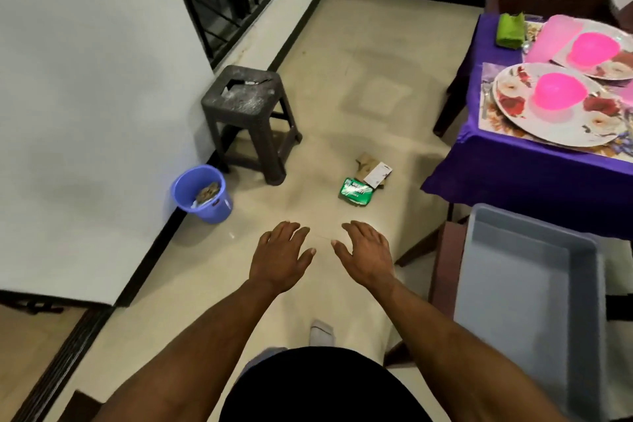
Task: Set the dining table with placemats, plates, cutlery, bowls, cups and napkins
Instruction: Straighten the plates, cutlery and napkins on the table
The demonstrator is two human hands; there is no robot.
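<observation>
— Where does the setting stand from where you are?

— The worktop [513, 175], under its purple cloth, is off to the right of and beyond my fingers. Two flowered plates [548, 127] lie on placemats [488, 96], each with a pink bowl [556, 92] upside down on it, I'd guess to keep dust out. A folded green napkin [510, 30] sits at the far corner. Cups and cutlery I can't make out.

— And the grey tub [527, 301]?

— Just right of my right hand [368, 255], on a chair, nothing showing inside; probably what carried the pieces over.

— Your hands?

— Both out over the floor, left hand [281, 255] beside the right, fingers spread loosely and holding nothing.

— Anything readable?

— A green wrapper [356, 192] lies on the floor ahead of my fingers, beside some cardboard scraps [373, 169]; its white lettering is too blurred to read. A dark stool [246, 113] and blue bucket [202, 193] stand ahead on the left.
</observation>
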